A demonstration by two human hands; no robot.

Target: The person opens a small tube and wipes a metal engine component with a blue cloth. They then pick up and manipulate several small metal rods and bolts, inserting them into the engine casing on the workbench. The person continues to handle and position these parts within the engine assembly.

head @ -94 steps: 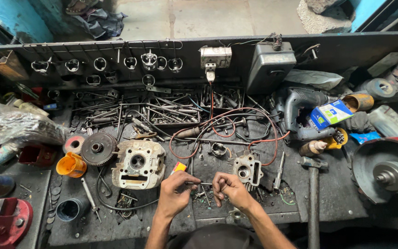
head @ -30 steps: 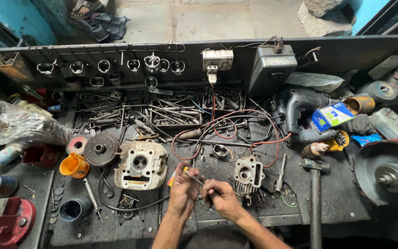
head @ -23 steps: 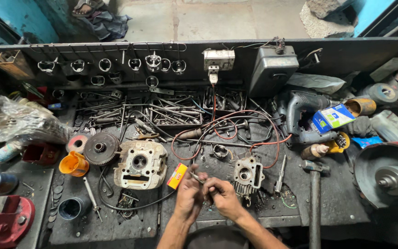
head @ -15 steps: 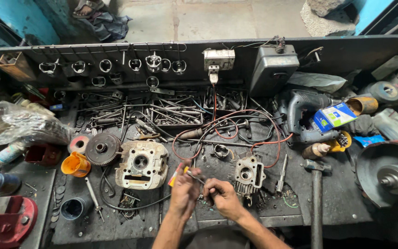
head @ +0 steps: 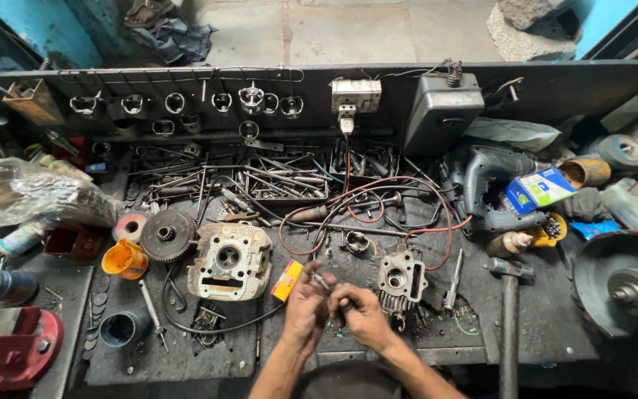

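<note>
My left hand (head: 306,307) and my right hand (head: 361,314) meet over the front of a dark, greasy workbench (head: 407,347). Together they pinch a small metal part (head: 324,282) between the fingertips; its exact shape is too small to tell. A small yellow and red box (head: 286,280) lies just left of my left hand. A finned engine cylinder head (head: 402,278) stands just right of my right hand. A larger pale cylinder head (head: 229,260) lies further left.
A toothed gear (head: 167,235), an orange cup (head: 124,259) and a black cup (head: 120,329) sit at left. A hammer (head: 509,310), a power drill (head: 498,185) and a grinding disc (head: 622,284) are at right. Red wire (head: 363,214) loops over loose tools behind.
My hands have come together from apart and shifted slightly, staying over the bench front near the yellow box. The rest of the bench is unchanged.
</note>
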